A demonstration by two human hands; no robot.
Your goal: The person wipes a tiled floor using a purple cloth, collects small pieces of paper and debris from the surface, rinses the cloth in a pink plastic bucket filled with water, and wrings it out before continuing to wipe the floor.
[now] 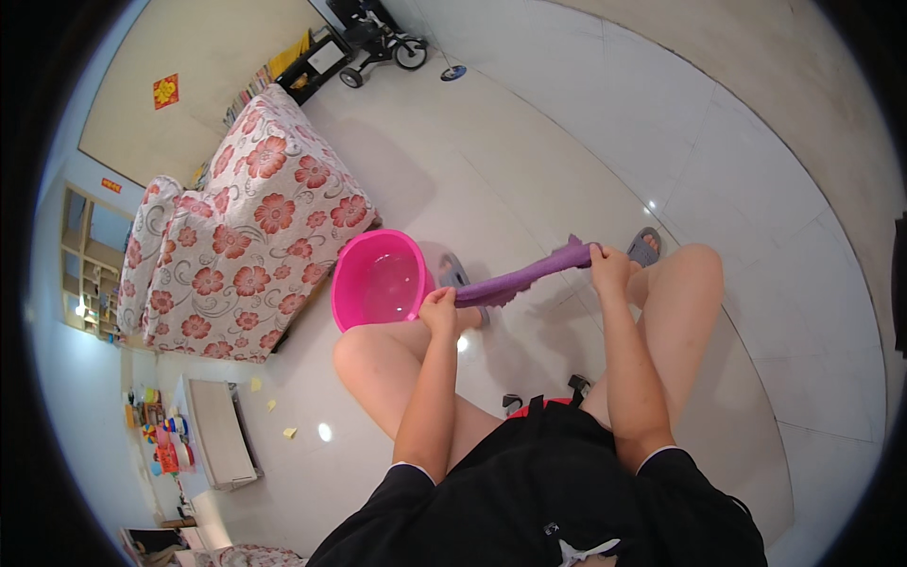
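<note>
A purple cloth (528, 278) is stretched lengthwise between my two hands above the floor, with ragged-looking edges along it. My left hand (439, 312) pinches one end, close to the rim of a pink plastic basin (342, 294). At the other end, my right hand (611, 269) grips the cloth over my right knee side. Clear-looking water (393, 280) lies in the basin, which stands on the floor beside my left leg.
A sofa under a floral cover (251, 234) stands past the basin. Grey slippers (643, 246) are on my feet on the tiled floor (439, 177). A tricycle (386, 53) is by the far wall, and small yellow scraps (290, 433) lie at left.
</note>
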